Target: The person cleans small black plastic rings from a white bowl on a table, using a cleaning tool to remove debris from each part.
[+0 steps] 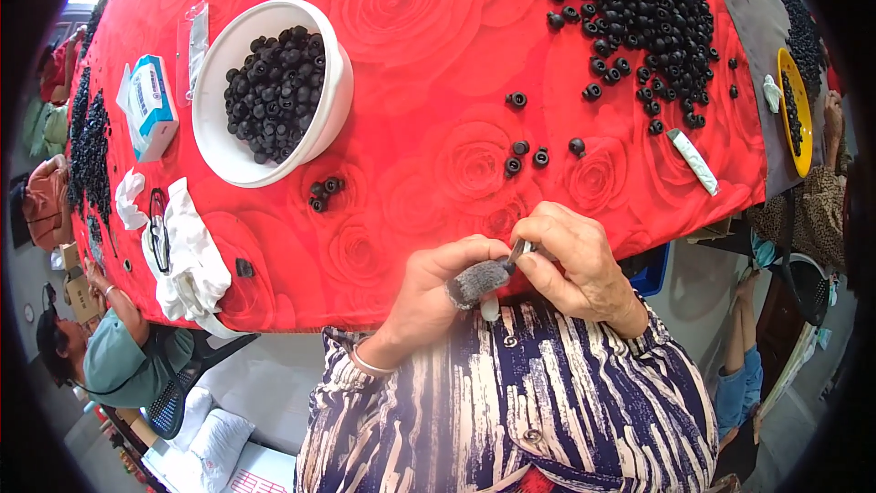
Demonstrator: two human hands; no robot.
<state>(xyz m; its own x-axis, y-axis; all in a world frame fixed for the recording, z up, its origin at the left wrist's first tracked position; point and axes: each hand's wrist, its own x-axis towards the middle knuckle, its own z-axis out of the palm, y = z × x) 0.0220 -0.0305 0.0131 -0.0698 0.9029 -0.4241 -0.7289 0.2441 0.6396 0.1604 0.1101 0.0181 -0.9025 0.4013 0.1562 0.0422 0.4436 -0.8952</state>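
Note:
My left hand [436, 285] is closed near the table's front edge, its fingertips pinching a small black part [513, 267], mostly hidden by the fingers. A grey fuzzy finger cover [478, 284] sits on one of its fingers, and a white tip [490, 309] shows below. Close against it, my right hand [568, 265] grips a small shiny metal tool [522, 249] whose end meets the black part; its exact kind is too small to tell. Several loose round black parts [541, 158] with hollow centres lie just beyond my hands.
A white bowl [339, 82] of black parts stands at left, beside a tissue pack [153, 110], white cloth [190, 260] and glasses [160, 228]. A large black pile [639, 9] lies far right, near a white-green strip [693, 162] and yellow plate [785, 68]. Other people sit at both sides.

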